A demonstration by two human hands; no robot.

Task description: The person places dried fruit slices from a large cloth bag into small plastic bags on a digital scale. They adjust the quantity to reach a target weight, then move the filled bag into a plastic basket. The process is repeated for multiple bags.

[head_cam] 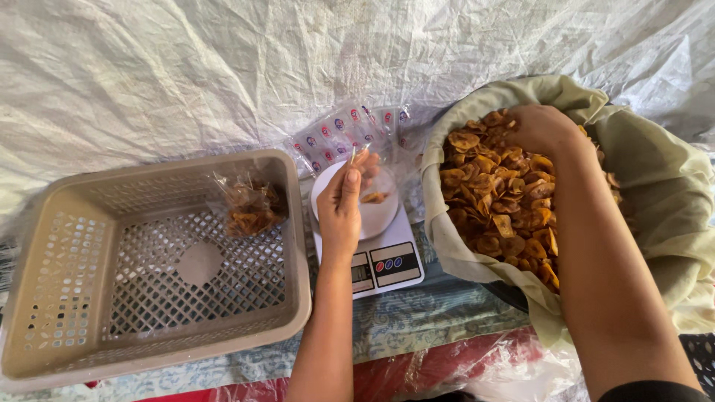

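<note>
We see a beige perforated plastic basket (89, 298) on the left, its front cut off by the frame. A cloth-lined bowl of golden fried chips (495, 201) holds our right hand (540, 126) — fingers buried, so we cannot tell its grip. Our left hand (344, 205) pinches a clear plastic bag (376, 190) open over the white kitchen scale (383, 260). Behind it lie clear packets with red-and-blue labels (335, 134) — print too small.

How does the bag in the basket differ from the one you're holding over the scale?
The bag in the basket holds a good heap of chips; the bag on the scale has only a few. The basket bag lies untouched on the mesh floor; the scale bag is held open by the left hand. The right hand rests in the chip bowl. Both bags are clear plastic.
</note>
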